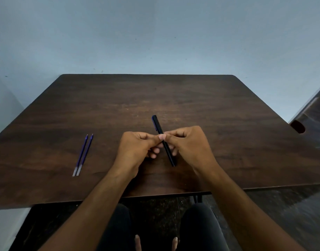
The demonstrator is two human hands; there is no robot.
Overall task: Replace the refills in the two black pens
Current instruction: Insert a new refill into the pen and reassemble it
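Observation:
A black pen [158, 125] with a blue clip at its far end is held over the middle of the dark wooden table [228, 124]. My left hand [137, 147] and my right hand [188, 144] both pinch its barrel at mid-length, thumbs meeting on top. The pen's near end points toward me and slightly right. Two blue refills [83, 154] with clear near ends lie side by side on the table to the left of my hands. I see only one black pen; whether another is hidden, I cannot tell.
A pale blue wall stands behind the table. A dark chair [311, 116] shows at the right edge. My knees and feet are below the table's near edge.

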